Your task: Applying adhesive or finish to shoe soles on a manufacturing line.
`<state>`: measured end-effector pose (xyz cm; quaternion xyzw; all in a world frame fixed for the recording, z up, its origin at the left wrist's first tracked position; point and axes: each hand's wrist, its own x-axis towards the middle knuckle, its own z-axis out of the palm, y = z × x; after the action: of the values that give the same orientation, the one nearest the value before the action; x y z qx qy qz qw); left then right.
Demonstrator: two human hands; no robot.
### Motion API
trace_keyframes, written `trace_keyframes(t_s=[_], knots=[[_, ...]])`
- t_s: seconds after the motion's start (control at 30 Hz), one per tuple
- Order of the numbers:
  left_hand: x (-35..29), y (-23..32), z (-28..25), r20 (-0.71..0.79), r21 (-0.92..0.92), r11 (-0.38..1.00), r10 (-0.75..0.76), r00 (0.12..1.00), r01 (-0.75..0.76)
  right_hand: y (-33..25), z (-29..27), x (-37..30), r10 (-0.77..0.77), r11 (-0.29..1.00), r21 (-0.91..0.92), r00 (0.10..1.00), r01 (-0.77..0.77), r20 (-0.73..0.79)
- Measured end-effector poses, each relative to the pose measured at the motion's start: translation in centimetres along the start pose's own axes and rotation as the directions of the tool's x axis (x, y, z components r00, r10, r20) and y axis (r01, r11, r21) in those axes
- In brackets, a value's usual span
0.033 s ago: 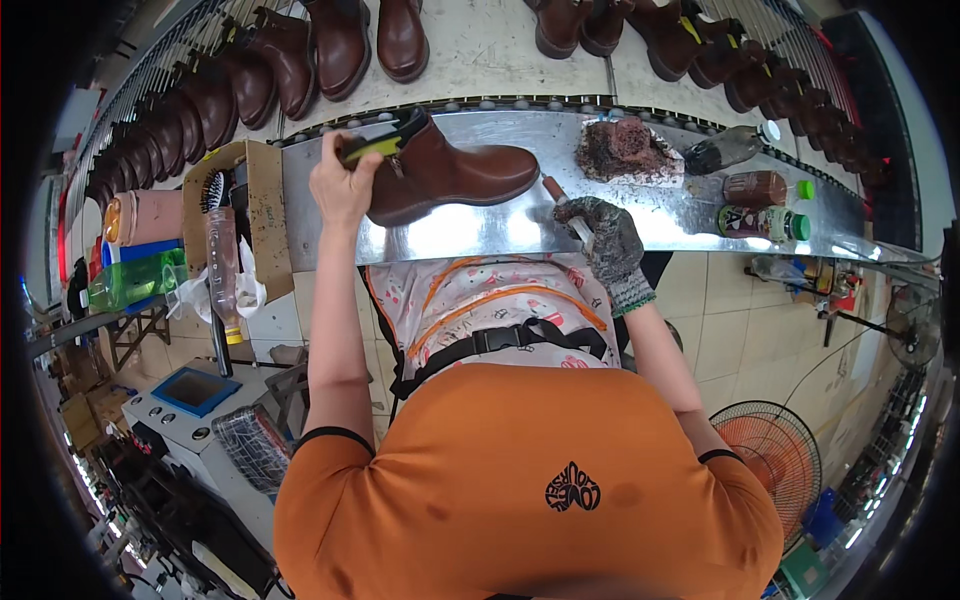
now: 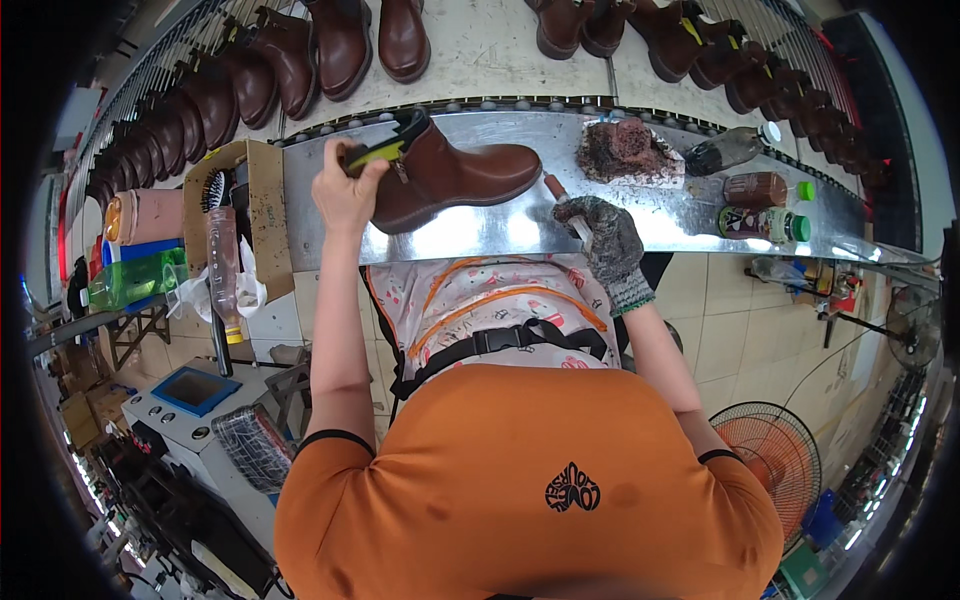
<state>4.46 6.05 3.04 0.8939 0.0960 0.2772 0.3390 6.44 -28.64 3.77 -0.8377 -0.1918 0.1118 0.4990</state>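
Note:
A brown leather ankle boot [image 2: 460, 172] with a side zipper lies on the shiny metal worktop [image 2: 500, 235], its toe pointing right. My bare left hand [image 2: 345, 190] is closed on the boot's top rear edge, thumb over a yellow-green tab [image 2: 378, 155]. On my right hand [image 2: 608, 235] is a grey knit glove, stained dark. Its fingers are closed round a slim pale stick with a brown tip [image 2: 555, 186], perhaps a pen or small brush. That tip is close to the boot's toe; whether it touches I cannot tell.
A dark, crumbly brown lump [image 2: 628, 150] sits on a white wrapper to the right. Beyond it lie bottles [image 2: 755, 222] with green caps and a dark bottle [image 2: 735, 148]. A cardboard box [image 2: 262, 215] stands left. Rows of brown boots [image 2: 340, 45] line the conveyor behind.
My left hand and the boot have shifted slightly right and nearer to me. The gloved right hand has barely moved.

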Motion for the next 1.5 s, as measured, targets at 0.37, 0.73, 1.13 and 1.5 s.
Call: trace_keyframes(t_s=[0.37,0.73,1.13,1.5], knots=[[-6.6,9.7,-1.9,0.312,-0.235,0.808,-0.463,0.830,0.540,-1.3,1.5,1.4,-0.214,0.977,-0.010,0.975,0.214,-0.060],[-9.1,11.7,-0.3,0.723,-0.356,0.234,-0.545,0.425,0.905,-2.9,0.1,0.2,-0.363,0.884,-0.270,0.925,0.381,0.117],[-8.2,13.4,0.5,0.778,-0.363,0.150,-0.494,0.388,0.920,-4.6,-3.7,-3.0,-0.230,0.901,-0.298,0.929,0.316,0.290],[-7.2,14.3,0.8,0.776,-0.446,0.012,-0.493,0.393,0.895,-5.7,-4.6,-5.9,-0.282,0.924,-0.210,0.941,0.319,0.188]])
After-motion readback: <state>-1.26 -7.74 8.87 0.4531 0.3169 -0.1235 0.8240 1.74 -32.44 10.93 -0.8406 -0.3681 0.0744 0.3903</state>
